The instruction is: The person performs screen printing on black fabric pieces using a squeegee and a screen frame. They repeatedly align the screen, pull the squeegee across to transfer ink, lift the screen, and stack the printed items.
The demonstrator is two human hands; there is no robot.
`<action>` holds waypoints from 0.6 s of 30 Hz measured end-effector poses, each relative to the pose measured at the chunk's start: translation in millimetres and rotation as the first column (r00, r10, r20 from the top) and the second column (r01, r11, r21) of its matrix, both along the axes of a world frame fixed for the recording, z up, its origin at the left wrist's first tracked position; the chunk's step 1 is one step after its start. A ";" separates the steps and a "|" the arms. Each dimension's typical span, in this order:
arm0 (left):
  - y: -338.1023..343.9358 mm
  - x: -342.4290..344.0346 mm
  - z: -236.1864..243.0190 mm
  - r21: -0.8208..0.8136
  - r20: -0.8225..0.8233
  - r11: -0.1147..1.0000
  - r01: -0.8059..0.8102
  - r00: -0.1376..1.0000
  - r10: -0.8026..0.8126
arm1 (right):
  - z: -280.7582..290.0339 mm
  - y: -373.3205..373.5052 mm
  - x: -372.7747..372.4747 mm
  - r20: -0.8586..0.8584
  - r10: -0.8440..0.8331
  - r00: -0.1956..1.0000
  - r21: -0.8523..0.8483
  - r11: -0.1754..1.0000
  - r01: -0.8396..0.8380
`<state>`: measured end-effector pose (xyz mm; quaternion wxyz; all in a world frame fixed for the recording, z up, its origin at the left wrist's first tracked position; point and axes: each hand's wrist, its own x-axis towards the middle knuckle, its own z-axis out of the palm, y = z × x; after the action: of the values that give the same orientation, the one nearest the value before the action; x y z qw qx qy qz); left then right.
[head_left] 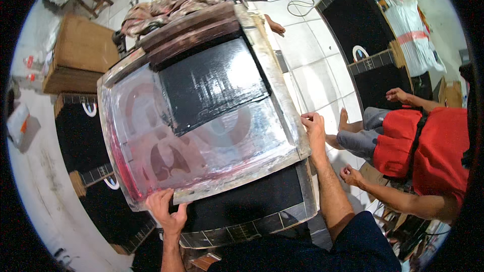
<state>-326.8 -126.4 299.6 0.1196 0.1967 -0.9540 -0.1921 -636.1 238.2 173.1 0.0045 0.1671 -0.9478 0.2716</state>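
Note:
A screen printing frame point(201, 187) with pale worn edges lies tilted before me, over a board covered in black fabric point(247, 196). My left hand point(165, 211) grips its near left edge, thumb apart from the fingers. At its right edge, the curled fingers of my right hand point(313, 127) hold the side bar. Glossy black ink point(212, 85) covers a large block of the mesh point(242, 156). Curved shapes and a pear-like shape show through the mesh's bare part. A wide brown wooden squeegee point(194, 35) rests at the frame's far end, beyond the ink.
Stained rags point(174, 2) are heaped beyond the frame. More black-covered boards point(83, 141) line the left side, and others point(360, 20) the right. A cardboard box point(83, 50) stands far left. At right, close by, is a person in red point(438, 146), hands point(353, 176) off the frame.

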 end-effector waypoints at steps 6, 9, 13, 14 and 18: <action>3.5 -7.4 9.6 0.001 0.033 1.000 0.023 0.999 -0.023 | -5.7 -19.7 -8.8 0.265 -0.226 0.937 -0.215 0.934 0.286; 3.6 -8.6 13.2 0.005 0.052 1.000 0.026 0.998 -0.026 | -18.5 -21.1 -11.2 0.523 -0.264 0.810 -0.342 0.806 0.484; 3.5 -6.8 16.8 -0.023 0.108 1.000 0.014 0.994 -0.012 | -30.7 16.6 -30.0 0.604 -0.213 0.768 -0.554 0.581 0.597; 3.5 -6.3 17.8 -0.019 0.117 1.000 0.014 0.993 -0.012 | -30.6 34.6 -43.3 0.683 -0.219 0.697 -0.481 0.583 0.655; 4.3 -7.3 22.1 -0.019 0.182 1.000 0.003 0.983 0.000 | -28.5 102.9 -82.1 0.635 -0.228 0.738 -0.517 0.584 0.626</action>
<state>-334.1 -122.1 321.7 0.0338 0.2114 -0.9629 -0.1642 -718.1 341.0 144.6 -0.1120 -0.1682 -0.7460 0.6345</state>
